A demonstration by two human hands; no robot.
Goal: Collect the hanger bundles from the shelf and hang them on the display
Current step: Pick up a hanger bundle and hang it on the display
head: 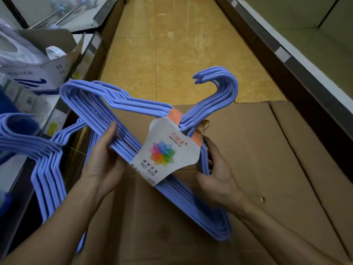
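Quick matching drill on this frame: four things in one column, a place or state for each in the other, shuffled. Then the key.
Things
1. held hanger bundle
2. second hanger bundle
3. paper label
4. cardboard box

Places/states
A. lying flat on the floor under the hands
B. wrapped round the bundle's neck, printed with a colourful flower
C. at the shelf edge on the left, no hand on it
D. gripped by left hand and right hand

Pairs: 1-D, 2-C, 3-B, 4-A
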